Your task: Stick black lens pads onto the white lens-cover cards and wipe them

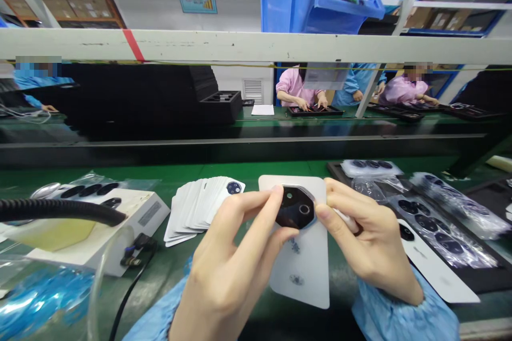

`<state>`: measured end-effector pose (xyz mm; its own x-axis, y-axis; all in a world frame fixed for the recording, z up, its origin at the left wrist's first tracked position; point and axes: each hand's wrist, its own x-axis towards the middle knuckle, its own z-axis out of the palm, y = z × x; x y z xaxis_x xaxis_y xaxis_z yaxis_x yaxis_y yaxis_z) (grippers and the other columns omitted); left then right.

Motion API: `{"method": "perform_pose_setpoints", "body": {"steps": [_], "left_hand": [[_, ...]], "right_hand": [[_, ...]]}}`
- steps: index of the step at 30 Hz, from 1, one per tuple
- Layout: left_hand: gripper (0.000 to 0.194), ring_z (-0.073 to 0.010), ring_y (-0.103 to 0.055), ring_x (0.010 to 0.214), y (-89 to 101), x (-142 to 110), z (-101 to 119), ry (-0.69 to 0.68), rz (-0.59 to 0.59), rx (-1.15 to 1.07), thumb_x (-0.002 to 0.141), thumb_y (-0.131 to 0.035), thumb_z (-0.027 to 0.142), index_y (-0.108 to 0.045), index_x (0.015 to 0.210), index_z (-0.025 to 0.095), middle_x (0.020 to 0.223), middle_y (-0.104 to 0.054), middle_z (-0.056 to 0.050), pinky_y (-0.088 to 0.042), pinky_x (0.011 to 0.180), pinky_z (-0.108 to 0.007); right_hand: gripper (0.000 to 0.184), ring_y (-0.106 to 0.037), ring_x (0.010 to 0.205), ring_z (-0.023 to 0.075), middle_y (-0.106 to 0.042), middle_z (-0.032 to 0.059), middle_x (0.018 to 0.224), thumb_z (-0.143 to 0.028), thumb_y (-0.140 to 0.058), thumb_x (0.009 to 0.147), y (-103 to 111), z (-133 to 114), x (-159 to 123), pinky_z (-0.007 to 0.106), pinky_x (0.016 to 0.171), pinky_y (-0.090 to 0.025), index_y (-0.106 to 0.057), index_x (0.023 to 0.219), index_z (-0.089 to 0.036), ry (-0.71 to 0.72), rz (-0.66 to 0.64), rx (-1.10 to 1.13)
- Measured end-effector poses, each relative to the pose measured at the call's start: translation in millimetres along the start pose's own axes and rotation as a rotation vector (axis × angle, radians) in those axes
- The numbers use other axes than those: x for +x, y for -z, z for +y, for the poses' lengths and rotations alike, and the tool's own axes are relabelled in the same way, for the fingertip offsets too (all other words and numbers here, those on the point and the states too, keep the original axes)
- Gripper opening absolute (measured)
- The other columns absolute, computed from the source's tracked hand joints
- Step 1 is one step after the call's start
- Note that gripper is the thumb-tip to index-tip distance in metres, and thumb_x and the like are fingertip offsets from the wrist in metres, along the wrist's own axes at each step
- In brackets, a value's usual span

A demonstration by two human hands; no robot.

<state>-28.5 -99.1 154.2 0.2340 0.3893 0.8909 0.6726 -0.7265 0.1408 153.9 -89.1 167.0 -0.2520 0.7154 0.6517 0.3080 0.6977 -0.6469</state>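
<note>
In front of me is a white phone back cover (302,277), held up and slightly tilted. A dark, glossy camera lens cover (296,209) with cut corners lies against its upper part. My left hand (228,261) pinches the lens cover's left side between fingers and thumb. At the right edge of the back cover, my right hand (368,234) grips it with thumb and curled fingers. A small white rod-like piece (346,221) also shows in the right hand; its kind I cannot make out. Left of the hands lies a fanned stack of white back covers (188,210).
On the right, another back cover (440,266) lies by a black tray (490,277) with bagged lens covers (432,224). A white box-shaped device (140,224) with a black corrugated hose (60,211) stands left, near blue film (48,298). Co-workers (296,88) sit beyond the rail.
</note>
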Motion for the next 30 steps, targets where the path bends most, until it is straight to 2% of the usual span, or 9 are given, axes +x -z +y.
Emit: {"method": "perform_pose_setpoints", "body": {"steps": [6, 14, 19, 22, 25, 27, 30], "left_hand": [[0.039, -0.0142, -0.06, 0.096, -2.2, 0.8, 0.8, 0.037, 0.004, -0.03, 0.08, -0.07, 0.003, -0.062, 0.118, 0.007, 0.106, -0.06, -0.009, -0.055, 0.081, -0.023], [0.039, -0.0158, -0.059, 0.097, -1.9, 3.1, -5.0, 0.072, -0.011, -0.059, 0.079, -0.071, 0.007, -0.062, 0.117, 0.011, 0.104, -0.059, -0.008, -0.054, 0.082, -0.026], [0.041, -0.0217, -0.055, 0.108, -1.7, 5.6, -8.3, 0.139, -0.016, -0.096, 0.078, -0.075, 0.016, -0.064, 0.117, 0.02, 0.116, -0.055, -0.007, -0.05, 0.092, -0.036], [0.043, -0.0264, -0.048, 0.121, -4.1, 7.3, -10.6, 0.221, -0.023, -0.203, 0.077, -0.077, 0.024, -0.064, 0.117, 0.028, 0.128, -0.048, -0.006, -0.047, 0.098, -0.04], [0.042, -0.026, -0.048, 0.124, -8.5, 9.0, -9.9, 0.304, -0.067, -0.415, 0.08, -0.073, 0.024, -0.062, 0.119, 0.033, 0.131, -0.048, -0.005, -0.048, 0.097, -0.037], [0.049, -0.0222, -0.057, 0.112, -11.8, 9.8, -6.9, 0.409, -0.099, -0.586, 0.082, -0.071, 0.023, -0.056, 0.127, 0.036, 0.124, -0.055, -0.003, -0.053, 0.089, -0.032], [0.067, -0.0148, -0.067, 0.082, -14.7, 10.2, -0.8, 0.655, -0.109, -0.82, 0.083, -0.07, 0.024, -0.038, 0.14, 0.038, 0.107, -0.066, 0.0, -0.057, 0.069, -0.022]], "right_hand": [[0.03, -0.048, 0.068, 0.012, -0.041, -0.0008, 0.071, -0.015, -0.05, 0.094, 1.0, 0.7, 1.9, 0.026, 0.061, -0.04, -0.041, 0.066, -0.019, -0.017, -0.003, 0.018], [0.031, -0.05, 0.069, 0.0126, -0.042, -0.0002, 0.071, -0.018, -0.051, 0.094, -0.8, 2.9, 2.7, 0.025, 0.057, -0.038, -0.043, 0.064, -0.019, -0.057, 0.009, 0.011], [0.029, -0.048, 0.066, 0.0122, -0.043, -0.0007, 0.07, -0.02, -0.053, 0.094, -0.3, 5.3, 0.4, 0.025, 0.059, -0.039, -0.048, 0.066, -0.019, -0.081, 0.062, 0.034], [0.027, -0.047, 0.064, 0.0118, -0.045, -0.0008, 0.069, -0.021, -0.053, 0.094, 0.0, 5.1, -0.8, 0.025, 0.061, -0.04, -0.051, 0.067, -0.019, -0.069, 0.086, 0.071], [0.027, -0.049, 0.065, 0.0122, -0.048, -0.0001, 0.07, -0.023, -0.053, 0.095, -0.7, 3.7, -1.4, 0.025, 0.061, -0.041, -0.054, 0.068, -0.019, -0.082, 0.098, 0.12], [0.026, -0.049, 0.065, 0.0123, -0.049, 0.0, 0.07, -0.024, -0.053, 0.095, -2.0, 2.7, -1.6, 0.025, 0.061, -0.041, -0.056, 0.069, -0.019, -0.101, 0.113, 0.144], [0.028, -0.047, 0.063, 0.0124, -0.048, 0.0001, 0.069, -0.026, -0.056, 0.093, -5.4, 1.2, -1.5, 0.025, 0.059, -0.041, -0.057, 0.066, -0.019, -0.132, 0.161, 0.194]]}}
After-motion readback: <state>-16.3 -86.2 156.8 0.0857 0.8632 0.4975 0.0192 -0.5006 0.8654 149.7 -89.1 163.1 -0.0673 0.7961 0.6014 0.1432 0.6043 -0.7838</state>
